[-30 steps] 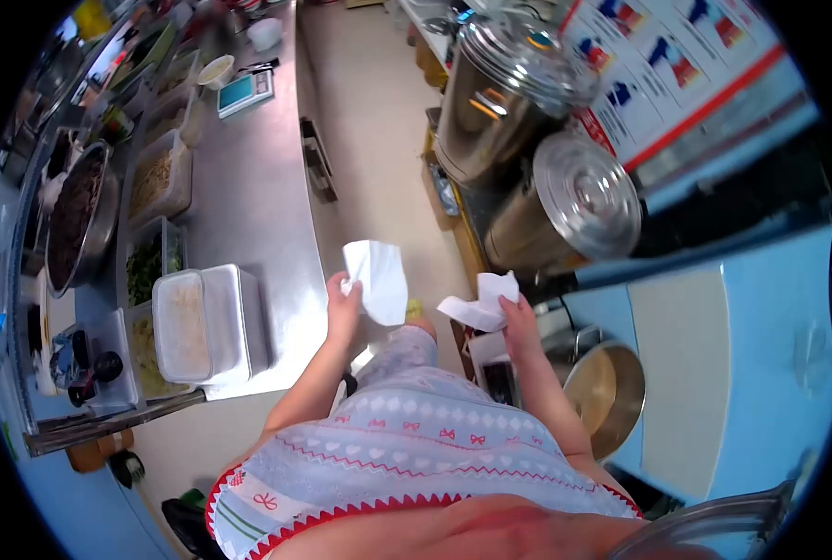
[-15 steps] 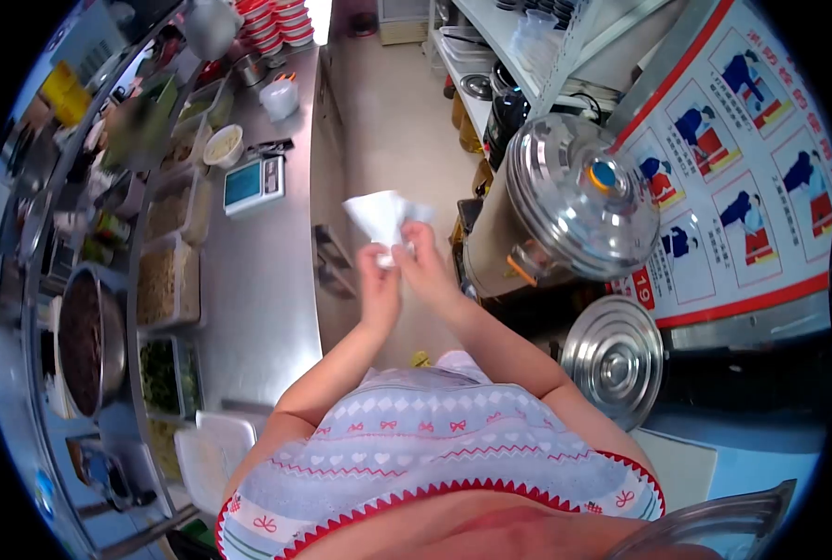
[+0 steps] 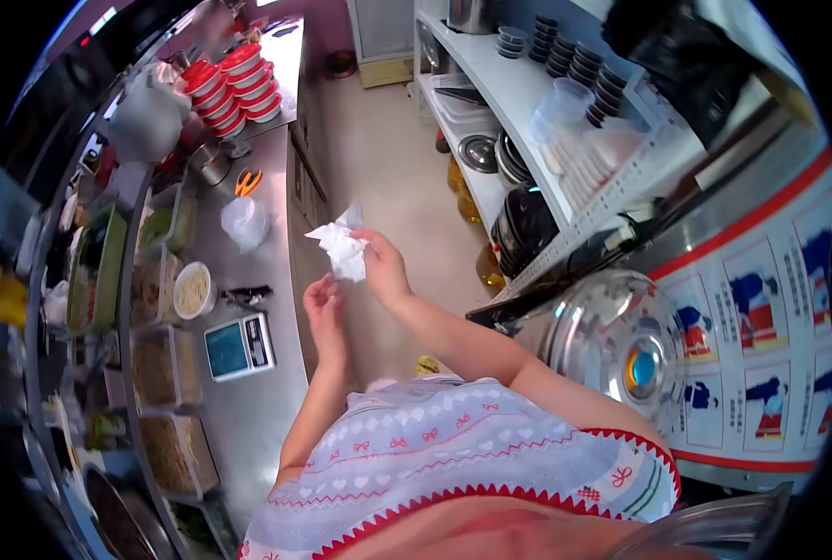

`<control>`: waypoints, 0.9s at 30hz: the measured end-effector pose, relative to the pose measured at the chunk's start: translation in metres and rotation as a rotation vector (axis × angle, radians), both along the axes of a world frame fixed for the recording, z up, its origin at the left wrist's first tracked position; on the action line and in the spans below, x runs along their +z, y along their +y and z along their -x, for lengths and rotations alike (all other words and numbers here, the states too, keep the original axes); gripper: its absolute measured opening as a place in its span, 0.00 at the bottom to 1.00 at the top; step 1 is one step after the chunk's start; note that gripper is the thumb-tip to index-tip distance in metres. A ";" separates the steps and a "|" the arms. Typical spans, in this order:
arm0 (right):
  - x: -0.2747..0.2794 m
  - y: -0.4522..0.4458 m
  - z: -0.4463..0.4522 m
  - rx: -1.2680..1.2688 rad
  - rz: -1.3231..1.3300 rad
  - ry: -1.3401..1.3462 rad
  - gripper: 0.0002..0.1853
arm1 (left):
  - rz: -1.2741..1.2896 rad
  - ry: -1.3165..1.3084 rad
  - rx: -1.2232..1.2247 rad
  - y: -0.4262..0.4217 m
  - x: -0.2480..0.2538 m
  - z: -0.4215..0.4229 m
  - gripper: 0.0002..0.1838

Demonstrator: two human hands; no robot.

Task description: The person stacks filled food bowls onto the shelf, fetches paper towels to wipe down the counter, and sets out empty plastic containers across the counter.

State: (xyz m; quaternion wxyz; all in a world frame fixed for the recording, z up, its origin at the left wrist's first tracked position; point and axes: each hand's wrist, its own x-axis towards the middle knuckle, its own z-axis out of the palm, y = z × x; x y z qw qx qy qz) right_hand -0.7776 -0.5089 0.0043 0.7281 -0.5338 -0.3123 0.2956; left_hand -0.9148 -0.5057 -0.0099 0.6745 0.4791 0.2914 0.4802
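Crumpled white tissue is pinched between the fingers and thumb of my right hand, in front of the apron and above the floor. Just below and left of it is my left hand, its fingers loosely curled and apart, with nothing visible in them. Left of my hands, on the steel counter, are a scale with a blue-green top, a white bowl of pale food, a white plastic container and orange-handled scissors.
Stacked red-lidded tubs stand at the counter's far end. Food containers line its left side. A white shelf holds black cups and clear lids on the right. Nearer is a large steel pot beside a poster.
The view has turned and moved forward along the aisle, bringing the shelf and red tubs closer. My hands came together at the tissue, and my left hand has since come off it.
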 end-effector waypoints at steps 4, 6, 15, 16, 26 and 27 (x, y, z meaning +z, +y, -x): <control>-0.036 0.094 -0.066 -0.153 -0.088 -0.341 0.18 | 0.138 0.078 0.056 0.093 -0.034 -0.005 0.16; -0.057 0.138 -0.110 -0.172 -0.041 -0.277 0.17 | 0.264 0.085 0.148 0.143 -0.063 -0.015 0.15; -0.019 0.272 -0.376 -0.684 -0.110 -0.544 0.16 | 0.261 0.107 -0.217 0.415 -0.050 -0.220 0.09; -0.019 0.274 -0.398 -0.740 0.040 -0.512 0.17 | 0.224 0.144 -0.278 0.438 -0.045 -0.244 0.09; -0.012 0.365 -0.615 -1.041 0.163 -0.538 0.16 | 0.224 0.200 -0.644 0.587 -0.076 -0.515 0.10; 0.005 0.390 -0.653 -1.065 0.128 -0.567 0.17 | 0.225 0.186 -0.649 0.599 -0.072 -0.543 0.10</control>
